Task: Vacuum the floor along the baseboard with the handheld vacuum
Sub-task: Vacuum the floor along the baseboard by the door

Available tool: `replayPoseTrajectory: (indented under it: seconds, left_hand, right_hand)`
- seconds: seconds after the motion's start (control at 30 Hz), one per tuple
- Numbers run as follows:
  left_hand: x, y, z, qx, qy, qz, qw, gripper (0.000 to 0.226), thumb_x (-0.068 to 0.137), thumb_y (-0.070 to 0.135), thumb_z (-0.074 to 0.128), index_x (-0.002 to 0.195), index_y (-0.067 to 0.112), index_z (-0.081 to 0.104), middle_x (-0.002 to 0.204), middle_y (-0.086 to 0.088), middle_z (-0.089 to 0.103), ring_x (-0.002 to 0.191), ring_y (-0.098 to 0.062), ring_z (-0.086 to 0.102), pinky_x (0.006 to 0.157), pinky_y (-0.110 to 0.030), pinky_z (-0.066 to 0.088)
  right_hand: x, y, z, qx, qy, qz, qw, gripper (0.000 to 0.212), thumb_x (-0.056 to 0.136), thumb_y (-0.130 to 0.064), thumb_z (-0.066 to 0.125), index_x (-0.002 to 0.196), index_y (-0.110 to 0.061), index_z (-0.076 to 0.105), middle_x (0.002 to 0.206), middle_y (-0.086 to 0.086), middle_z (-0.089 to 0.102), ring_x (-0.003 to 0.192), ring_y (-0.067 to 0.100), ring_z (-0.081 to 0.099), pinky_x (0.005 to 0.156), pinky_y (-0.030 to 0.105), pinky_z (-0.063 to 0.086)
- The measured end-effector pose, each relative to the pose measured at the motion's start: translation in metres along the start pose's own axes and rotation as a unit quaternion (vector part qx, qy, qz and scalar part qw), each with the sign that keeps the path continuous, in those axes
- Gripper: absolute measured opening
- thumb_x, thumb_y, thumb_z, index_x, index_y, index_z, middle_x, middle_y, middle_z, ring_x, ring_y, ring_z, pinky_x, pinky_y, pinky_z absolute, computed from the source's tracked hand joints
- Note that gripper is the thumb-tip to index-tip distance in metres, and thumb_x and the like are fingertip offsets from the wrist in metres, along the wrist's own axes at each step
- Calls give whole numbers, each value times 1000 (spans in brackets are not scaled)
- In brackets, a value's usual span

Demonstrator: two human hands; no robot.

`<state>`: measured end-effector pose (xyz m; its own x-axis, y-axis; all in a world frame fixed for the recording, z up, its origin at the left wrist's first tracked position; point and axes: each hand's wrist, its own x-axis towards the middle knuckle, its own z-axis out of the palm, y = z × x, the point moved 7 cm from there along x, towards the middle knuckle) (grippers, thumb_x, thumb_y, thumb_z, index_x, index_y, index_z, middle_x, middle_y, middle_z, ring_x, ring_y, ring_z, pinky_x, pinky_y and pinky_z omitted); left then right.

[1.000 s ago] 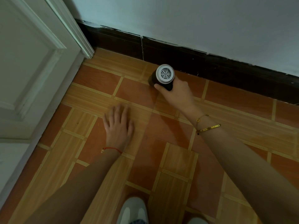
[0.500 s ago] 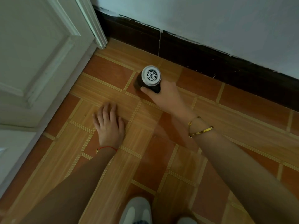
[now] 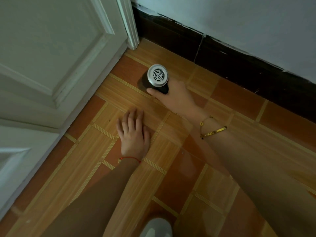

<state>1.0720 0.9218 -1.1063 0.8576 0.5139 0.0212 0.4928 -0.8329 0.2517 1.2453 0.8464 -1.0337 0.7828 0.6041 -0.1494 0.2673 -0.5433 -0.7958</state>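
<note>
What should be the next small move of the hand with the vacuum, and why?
Probably slide the black handheld vacuum with the silver grille, gripped by the right hand, toward the corner between white door frame and dark baseboard; that strip remains uncovered.

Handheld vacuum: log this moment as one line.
right hand grips handheld vacuum | nozzle down on floor | short of baseboard | left hand flat on floor

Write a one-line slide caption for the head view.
Right hand grips handheld vacuum near dark baseboard by white door; left hand rests flat on tiled floor.
</note>
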Motion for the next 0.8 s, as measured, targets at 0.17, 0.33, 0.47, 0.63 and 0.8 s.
replayPoseTrajectory:
  seconds: [0.17,0.33,0.47,0.63,0.8]
  left_hand:
    - [1,-1,2,5,-1,1,1000,51,100,35,32,148,20,34,155,-5,33,147,-26,22,121,-57,13]
    - [1,-2,3,0,7,4,1000,50,99,33,35,147,19,36,155,-4,33,147,-26,24,121,-57,14]
    - [1,0,1,-2,9,4,1000,50,99,34,36,147,18,37,155,-5,35,147,-26,25,120,-58,15]
    - [1,-2,3,-1,2,3,1000,52,99,34,35,148,19,35,156,-5,33,148,-27,23,121,-58,13]
    - [1,-2,5,5,-4,3,1000,54,98,36,31,149,19,33,156,-5,32,148,-28,22,119,-59,15]
  right_hand:
    - [22,-4,-5,10,55,5,998,55,82,-55,68,122,-18,60,110,-2,69,100,16,66,80,30,54]
    - [52,-1,-23,-11,131,22,991,64,84,-54,66,133,-14,53,124,3,67,113,21,63,89,34,52]
    - [71,-6,-19,9,129,17,991,61,85,-50,67,130,-12,52,124,4,66,115,21,62,89,29,50]
    - [79,-28,15,30,60,-5,998,53,83,-51,69,124,-18,58,111,-3,68,103,18,66,87,33,54]
    - [62,-44,61,45,-71,-51,995,48,83,-48,71,119,-17,61,100,-9,67,78,1,60,69,15,50]
